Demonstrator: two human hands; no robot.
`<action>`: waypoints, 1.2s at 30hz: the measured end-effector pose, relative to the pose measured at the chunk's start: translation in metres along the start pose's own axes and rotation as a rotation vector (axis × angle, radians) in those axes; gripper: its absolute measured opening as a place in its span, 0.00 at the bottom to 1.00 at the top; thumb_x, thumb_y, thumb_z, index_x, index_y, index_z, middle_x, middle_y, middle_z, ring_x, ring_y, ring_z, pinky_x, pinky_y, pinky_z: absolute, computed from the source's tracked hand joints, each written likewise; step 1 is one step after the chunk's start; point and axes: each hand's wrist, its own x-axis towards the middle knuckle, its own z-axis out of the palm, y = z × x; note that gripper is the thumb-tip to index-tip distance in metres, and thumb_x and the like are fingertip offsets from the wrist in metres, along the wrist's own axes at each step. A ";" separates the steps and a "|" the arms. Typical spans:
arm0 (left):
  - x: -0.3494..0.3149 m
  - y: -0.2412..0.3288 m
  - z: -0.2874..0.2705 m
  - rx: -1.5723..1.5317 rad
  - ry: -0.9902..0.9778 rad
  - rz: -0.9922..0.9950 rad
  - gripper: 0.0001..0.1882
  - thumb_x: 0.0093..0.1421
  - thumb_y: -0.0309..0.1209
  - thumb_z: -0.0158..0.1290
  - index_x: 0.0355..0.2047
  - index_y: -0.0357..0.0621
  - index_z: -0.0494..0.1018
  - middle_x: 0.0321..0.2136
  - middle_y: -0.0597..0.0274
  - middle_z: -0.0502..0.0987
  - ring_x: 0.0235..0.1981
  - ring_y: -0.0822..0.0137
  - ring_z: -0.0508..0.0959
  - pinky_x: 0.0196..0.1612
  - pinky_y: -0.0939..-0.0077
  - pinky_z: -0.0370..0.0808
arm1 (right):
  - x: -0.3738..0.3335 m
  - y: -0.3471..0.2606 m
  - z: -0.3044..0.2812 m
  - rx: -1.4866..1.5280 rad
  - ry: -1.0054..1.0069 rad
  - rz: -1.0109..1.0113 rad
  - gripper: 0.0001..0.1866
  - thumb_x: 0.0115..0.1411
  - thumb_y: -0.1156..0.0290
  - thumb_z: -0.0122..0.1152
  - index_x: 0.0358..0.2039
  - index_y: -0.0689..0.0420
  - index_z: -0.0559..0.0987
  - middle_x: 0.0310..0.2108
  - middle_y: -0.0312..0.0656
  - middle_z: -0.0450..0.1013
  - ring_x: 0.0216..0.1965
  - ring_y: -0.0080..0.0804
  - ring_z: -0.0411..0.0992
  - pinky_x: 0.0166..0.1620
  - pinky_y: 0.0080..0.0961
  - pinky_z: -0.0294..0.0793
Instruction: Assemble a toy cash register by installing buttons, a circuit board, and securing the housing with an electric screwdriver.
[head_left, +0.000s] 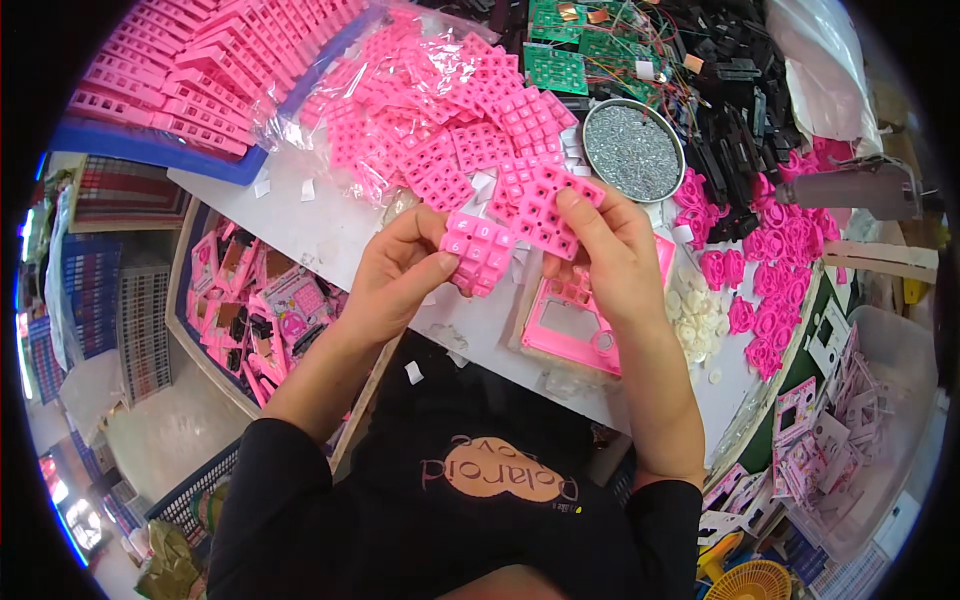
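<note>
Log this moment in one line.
left hand: holds pink keypad | right hand: holds pink grid piece | nearby: pink casing, small white pieces

Some fingers of the left hand (402,268) are partly hidden behind the pink keypad with raised buttons (478,252), and the flat pink piece with square recesses (548,212) hides parts of the right hand (618,248), which itself covers some of the pink plastic casing (568,347). The picture's edge cuts the blue plastic tray (180,145) at far left and the yellow round grille (750,582) at near right. The silver metal bits (632,152) are too small for telling their shape.
</note>
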 end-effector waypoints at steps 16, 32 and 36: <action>0.018 -0.008 0.090 0.469 -0.184 -0.138 0.16 0.56 0.21 0.60 0.45 0.37 0.74 0.45 0.61 0.74 0.49 0.70 0.74 0.52 0.75 0.73 | -0.091 0.022 -0.026 0.225 0.035 -0.149 0.21 0.71 0.66 0.49 0.59 0.65 0.73 0.59 0.45 0.69 0.55 0.28 0.71 0.59 0.27 0.69; -0.001 -0.061 0.191 0.830 -0.769 0.140 0.11 0.53 0.20 0.60 0.37 0.33 0.73 0.44 0.50 0.75 0.45 0.56 0.76 0.50 0.67 0.72 | -0.242 0.059 -0.043 0.065 0.639 -0.425 0.13 0.66 0.77 0.57 0.50 0.63 0.78 0.55 0.42 0.64 0.53 0.26 0.68 0.54 0.25 0.71; -0.003 -0.053 0.184 0.732 -0.704 0.052 0.12 0.54 0.19 0.57 0.40 0.32 0.73 0.43 0.50 0.75 0.44 0.60 0.76 0.49 0.70 0.72 | -0.286 0.073 -0.069 -0.246 0.954 -0.364 0.11 0.65 0.76 0.57 0.47 0.63 0.80 0.52 0.43 0.68 0.48 0.27 0.72 0.48 0.22 0.74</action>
